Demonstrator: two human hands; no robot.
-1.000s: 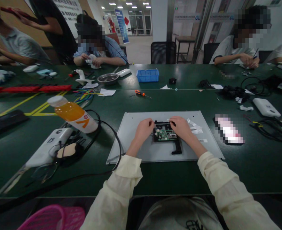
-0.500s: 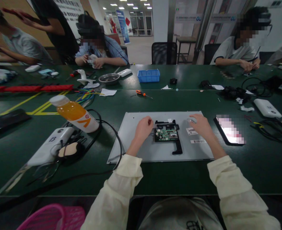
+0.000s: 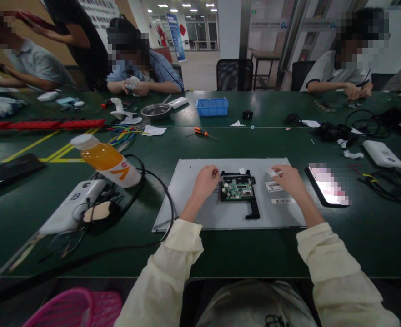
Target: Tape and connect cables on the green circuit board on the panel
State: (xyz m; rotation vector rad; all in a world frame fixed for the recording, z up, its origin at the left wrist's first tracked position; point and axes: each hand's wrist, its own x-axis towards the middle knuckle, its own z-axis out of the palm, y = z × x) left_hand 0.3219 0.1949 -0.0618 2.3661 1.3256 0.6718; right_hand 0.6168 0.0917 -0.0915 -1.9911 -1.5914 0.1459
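A grey panel (image 3: 193, 200) lies on the green table before me, bearing a black frame (image 3: 254, 209) with a green circuit board (image 3: 237, 191). Just left of the frame is my left hand (image 3: 205, 182), its fingers curled together; whatever they pinch is too small to make out. Over the panel's right part, my right hand (image 3: 287, 178) pinches a small whitish piece (image 3: 272, 172) between thumb and fingers. Below that hand, a white label (image 3: 273, 186) and a barcode label (image 3: 282, 201) are stuck to the panel.
A phone (image 3: 326, 185) lies right of the panel. Left stand or lie an orange drink bottle (image 3: 110, 162), a black cable (image 3: 169, 204) and a white power bank (image 3: 71, 206). Farther back are an orange screwdriver (image 3: 202, 131), a blue basket (image 3: 212, 107) and people's hands.
The whitish piece in my right hand is tilted differently and shows more clearly. My left hand has barely moved; the panel and board stay put.
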